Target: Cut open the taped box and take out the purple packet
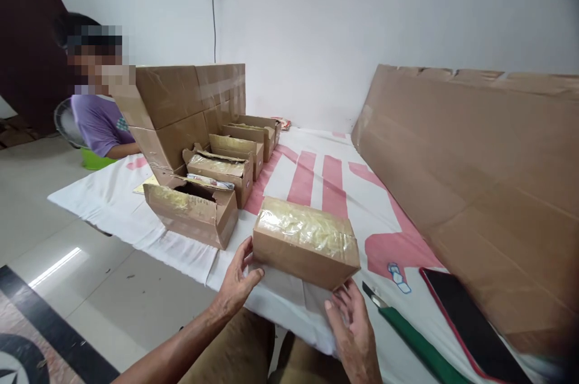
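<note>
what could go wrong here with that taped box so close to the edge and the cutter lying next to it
The sealed brown cardboard box with shiny tape on top sits near the near edge of the white and pink sheet; the left hand and right hand touch only its lower corners, so a nudge might tip it off.

The green-handled utility knife lies just beside the right hand, blade end towards it; a careless reach could cut.

The dark red-edged phone lies close by and might get knocked.

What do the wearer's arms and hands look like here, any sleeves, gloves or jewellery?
Both are bare: the left hand and right hand wear no gloves, and no rings or watch show. No sleeve shows on the left forearm, seen almost to the elbow. The right is seen only to the wrist.
</note>
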Motion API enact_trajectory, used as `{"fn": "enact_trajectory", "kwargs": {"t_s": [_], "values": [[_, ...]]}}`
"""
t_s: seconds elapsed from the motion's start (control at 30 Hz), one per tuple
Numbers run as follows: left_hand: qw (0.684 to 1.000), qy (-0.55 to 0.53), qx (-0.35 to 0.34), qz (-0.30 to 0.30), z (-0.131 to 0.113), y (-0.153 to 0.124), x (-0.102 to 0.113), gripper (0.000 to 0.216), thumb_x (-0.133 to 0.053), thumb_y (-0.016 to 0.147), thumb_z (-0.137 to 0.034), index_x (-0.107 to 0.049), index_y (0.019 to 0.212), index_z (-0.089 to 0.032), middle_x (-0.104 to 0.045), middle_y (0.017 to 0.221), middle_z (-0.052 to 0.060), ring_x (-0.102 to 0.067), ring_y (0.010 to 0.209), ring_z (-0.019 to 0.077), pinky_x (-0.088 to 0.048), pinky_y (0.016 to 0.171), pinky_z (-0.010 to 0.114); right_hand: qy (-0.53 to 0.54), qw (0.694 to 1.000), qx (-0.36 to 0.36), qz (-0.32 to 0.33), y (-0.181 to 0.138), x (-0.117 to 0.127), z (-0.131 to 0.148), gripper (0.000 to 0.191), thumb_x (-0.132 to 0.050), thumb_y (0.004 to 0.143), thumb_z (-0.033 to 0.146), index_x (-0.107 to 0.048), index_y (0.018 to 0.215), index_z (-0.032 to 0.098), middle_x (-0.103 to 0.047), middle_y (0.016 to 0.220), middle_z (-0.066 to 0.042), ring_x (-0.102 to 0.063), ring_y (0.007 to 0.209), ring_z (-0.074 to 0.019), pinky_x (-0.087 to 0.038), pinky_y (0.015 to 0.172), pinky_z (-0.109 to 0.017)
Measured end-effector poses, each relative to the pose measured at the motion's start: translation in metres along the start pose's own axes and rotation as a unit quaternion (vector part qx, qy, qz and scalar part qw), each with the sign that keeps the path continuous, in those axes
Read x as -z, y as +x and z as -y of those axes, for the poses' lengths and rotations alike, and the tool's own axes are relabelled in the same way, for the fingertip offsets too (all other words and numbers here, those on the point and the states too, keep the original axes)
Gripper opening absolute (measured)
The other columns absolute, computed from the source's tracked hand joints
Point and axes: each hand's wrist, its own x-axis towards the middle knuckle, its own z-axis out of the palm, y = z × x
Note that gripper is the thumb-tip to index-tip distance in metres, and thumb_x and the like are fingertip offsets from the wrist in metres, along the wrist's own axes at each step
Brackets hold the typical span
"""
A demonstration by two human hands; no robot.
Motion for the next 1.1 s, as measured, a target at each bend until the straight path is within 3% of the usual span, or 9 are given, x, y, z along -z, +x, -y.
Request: {"fn": "enact_trajectory", "kwargs": {"t_s": [0.1,0.2,0.3,0.4,0.5,0.6,0.83,1.1], "values": [[0.997,0.045,0.009,-0.062,0.015,-0.008,0.02,0.064,-0.073,0.074,-0.052,-0.063,0.13,-0.023,-0.06,0.142,0.017,-0.058,0.131,0.0365,-0.045,0.111,0.053,0.043,0.999,-0.017,0.007,0.001,0.0,-0.015,0.083,-0.071,0.079,0.056,-0.045,0.148,0.018,-0.063,0.139,-0.02,-0.065,0.121,-0.0333,-0.054,0.099,-0.046],[0.982,0.116,-0.003,-0.152,0.021,-0.026,0.059,0.05,-0.07,0.08,-0.055,-0.066,0.118,-0.025,-0.065,0.13,0.016,-0.065,0.115,0.0346,-0.052,0.104,0.055,0.038,0.999,-0.031,0.014,-0.002,0.003,-0.026,0.084,-0.07,0.081,0.057,-0.042,0.151,0.02,-0.058,0.146,-0.021,-0.064,0.123,-0.0338,-0.053,0.1,-0.046],[0.949,0.159,0.003,-0.272,0.014,-0.029,0.1,0.069,-0.072,0.077,-0.06,-0.056,0.134,-0.024,-0.062,0.132,0.017,-0.064,0.118,0.038,-0.053,0.102,0.06,0.044,0.998,-0.035,0.014,-0.004,0.002,-0.028,0.083,-0.07,0.083,0.058,-0.042,0.15,0.02,-0.057,0.146,-0.021,-0.066,0.12,-0.0328,-0.055,0.098,-0.044],[0.931,0.174,0.0,-0.32,0.005,-0.008,0.124,0.104,-0.079,0.067,-0.06,-0.036,0.154,-0.023,-0.042,0.156,0.021,-0.05,0.138,0.0439,-0.049,0.109,0.062,0.047,0.999,-0.02,-0.004,-0.004,-0.001,-0.027,0.08,-0.068,0.085,0.058,-0.043,0.149,0.018,-0.059,0.143,-0.02,-0.068,0.117,-0.0314,-0.055,0.099,-0.043],[0.936,0.176,-0.001,-0.305,0.0,0.019,0.129,0.12,-0.086,0.06,-0.055,-0.026,0.16,-0.028,-0.024,0.168,0.019,-0.039,0.147,0.046,-0.044,0.115,0.061,0.042,0.999,-0.013,-0.011,-0.004,-0.001,-0.027,0.079,-0.066,0.086,0.059,-0.044,0.149,0.017,-0.059,0.144,-0.021,-0.068,0.117,-0.0315,-0.055,0.099,-0.043],[0.946,0.156,-0.015,-0.283,0.0,0.034,0.127,0.124,-0.089,0.057,-0.052,-0.024,0.16,-0.031,-0.023,0.169,0.017,-0.039,0.148,0.0453,-0.042,0.117,0.06,0.044,0.999,-0.014,-0.01,-0.004,0.001,-0.029,0.078,-0.066,0.086,0.058,-0.045,0.148,0.017,-0.058,0.146,-0.021,-0.067,0.118,-0.032,-0.056,0.099,-0.043],[0.942,0.14,-0.009,-0.305,-0.005,0.03,0.129,0.117,-0.086,0.064,-0.054,-0.025,0.161,-0.03,-0.026,0.168,0.017,-0.041,0.147,0.0442,-0.042,0.116,0.062,0.064,0.997,-0.039,-0.01,-0.003,0.002,-0.038,0.08,-0.073,0.081,0.054,-0.047,0.148,0.017,-0.057,0.148,-0.02,-0.068,0.118,-0.0339,-0.057,0.097,-0.044],[0.945,0.143,-0.023,-0.293,-0.016,0.038,0.125,0.125,-0.091,0.057,-0.045,-0.023,0.161,-0.033,-0.022,0.169,0.016,-0.038,0.149,0.0425,-0.059,0.102,0.049,0.069,0.996,-0.053,0.003,-0.001,0.005,-0.043,0.081,-0.074,0.08,0.055,-0.048,0.146,0.016,-0.054,0.15,-0.021,-0.068,0.118,-0.0332,-0.057,0.097,-0.041]]}}
